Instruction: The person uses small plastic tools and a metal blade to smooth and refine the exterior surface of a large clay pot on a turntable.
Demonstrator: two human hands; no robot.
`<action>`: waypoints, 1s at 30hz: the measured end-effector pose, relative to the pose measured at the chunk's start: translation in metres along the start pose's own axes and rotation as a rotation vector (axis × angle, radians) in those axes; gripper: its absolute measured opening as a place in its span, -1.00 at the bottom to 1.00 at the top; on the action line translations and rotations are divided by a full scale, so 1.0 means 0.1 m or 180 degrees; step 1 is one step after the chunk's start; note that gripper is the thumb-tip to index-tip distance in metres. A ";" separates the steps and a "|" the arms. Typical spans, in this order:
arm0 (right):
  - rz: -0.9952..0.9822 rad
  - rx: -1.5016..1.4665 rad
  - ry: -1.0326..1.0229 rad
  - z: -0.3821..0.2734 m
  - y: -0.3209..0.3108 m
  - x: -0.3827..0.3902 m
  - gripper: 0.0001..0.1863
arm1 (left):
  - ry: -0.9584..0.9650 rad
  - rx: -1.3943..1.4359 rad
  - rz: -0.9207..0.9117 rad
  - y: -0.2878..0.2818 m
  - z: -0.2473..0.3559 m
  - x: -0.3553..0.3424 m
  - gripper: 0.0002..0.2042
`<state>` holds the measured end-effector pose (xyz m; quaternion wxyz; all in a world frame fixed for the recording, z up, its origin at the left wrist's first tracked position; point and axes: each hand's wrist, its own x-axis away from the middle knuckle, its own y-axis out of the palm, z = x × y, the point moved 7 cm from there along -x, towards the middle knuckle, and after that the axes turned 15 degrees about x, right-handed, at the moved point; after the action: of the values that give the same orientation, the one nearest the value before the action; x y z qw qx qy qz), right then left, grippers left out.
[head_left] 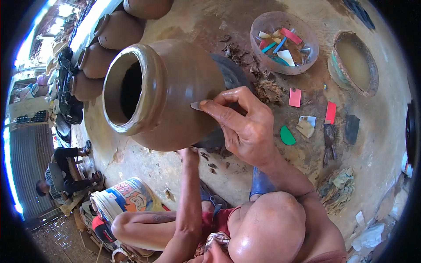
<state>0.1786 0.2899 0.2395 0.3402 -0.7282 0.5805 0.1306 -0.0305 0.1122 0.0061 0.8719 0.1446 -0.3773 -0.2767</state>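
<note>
A wet brown clay pot [175,70] with a thick rolled rim lies tilted, mouth toward the upper left, against a dark rounded support [232,74]. My right hand [243,125] pinches a small flat pale scraper [195,105] between thumb and fingers, its edge on the pot's shoulder. My left hand [187,153] is at the pot's underside, its fingers mostly hidden behind the pot.
Several clay pots [118,30] line the upper left. A tub of colored pieces [263,61], a basin of murky water [355,65], small cards [295,97], rags [335,190] and a bucket [109,199] surround me. A seated person [59,179] is at far left.
</note>
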 end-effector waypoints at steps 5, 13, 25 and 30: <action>0.0003 0.0058 -0.0123 -0.05 0.04 0.04 -0.59 | -0.1398 -0.0357 0.0093 0.23 -1.17 0.60 -0.44; 0.0084 0.0049 -0.0242 -0.13 -0.03 -0.03 -0.57 | 0.0030 -0.0078 0.0136 -0.06 0.07 -0.04 -0.39; -0.0086 0.0110 -0.0218 -0.17 -0.05 -0.06 -0.58 | -0.0107 0.0234 0.0229 0.03 -0.20 -0.01 -0.35; -0.0172 0.0180 -0.0270 -0.17 -0.05 -0.04 -0.55 | 0.0351 0.0379 0.0843 0.02 -0.70 0.12 -0.33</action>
<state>0.1787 0.2824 0.2560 0.3883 -0.7275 0.5492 0.1358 0.0286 0.1100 -0.0328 0.9101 0.1600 -0.3602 -0.1281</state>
